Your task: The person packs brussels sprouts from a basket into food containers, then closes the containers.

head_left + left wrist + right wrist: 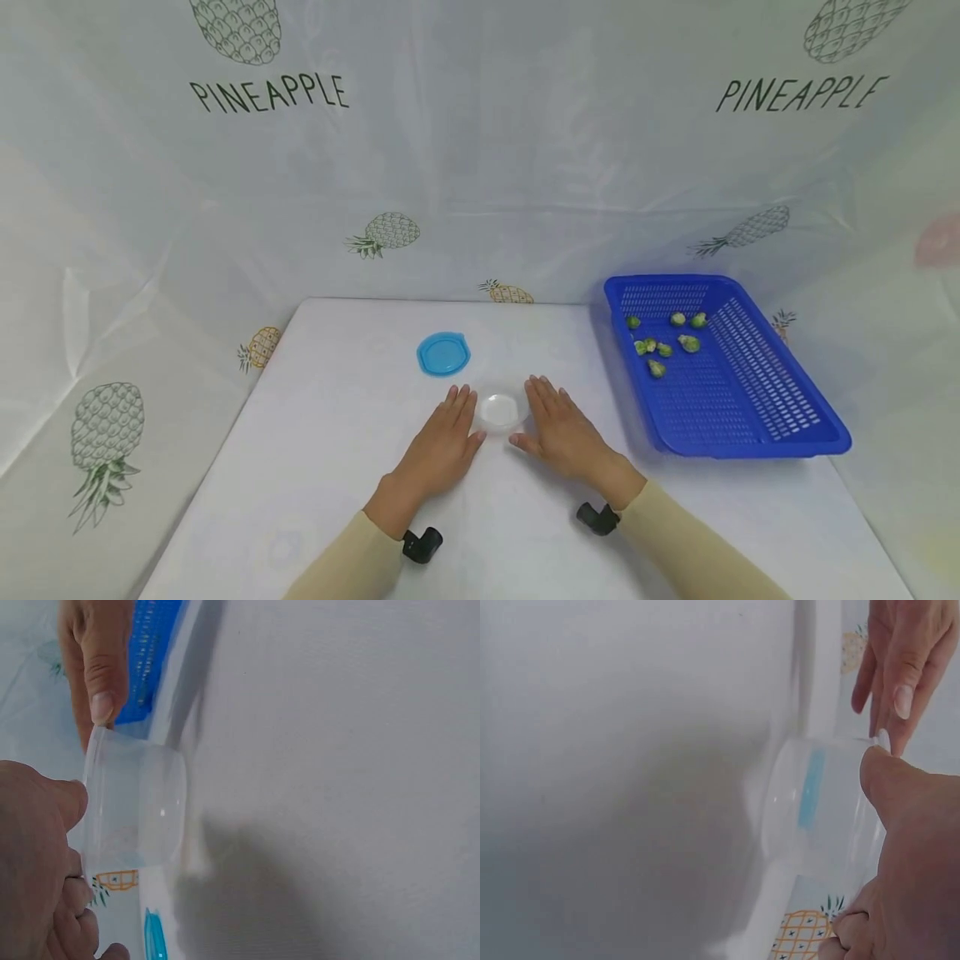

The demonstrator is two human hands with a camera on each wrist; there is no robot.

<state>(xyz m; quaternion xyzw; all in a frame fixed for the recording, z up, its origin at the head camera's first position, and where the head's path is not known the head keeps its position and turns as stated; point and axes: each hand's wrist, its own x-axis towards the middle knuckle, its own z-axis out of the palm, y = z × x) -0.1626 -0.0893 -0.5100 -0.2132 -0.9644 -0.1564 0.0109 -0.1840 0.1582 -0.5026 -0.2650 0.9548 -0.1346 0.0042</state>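
Observation:
A clear plastic container [499, 412] stands upright on the white table between my two hands. My left hand [441, 443] lies along its left side, fingers extended, at the rim. On the opposite side is my right hand [567, 435], its fingers also straight and its thumb pointing inward. In the left wrist view the container [135, 802] shows its rim and see-through wall, with both hands close to the rim. The right wrist view shows the container [821, 806] standing on the table. Behind it lies a blue lid [444, 354].
A blue plastic basket [720, 417] sits on the right of the table. Several small Brussels sprouts [688, 343] lie toward its far left. A pineapple-printed sheet [480, 150] hangs behind and beside the table.

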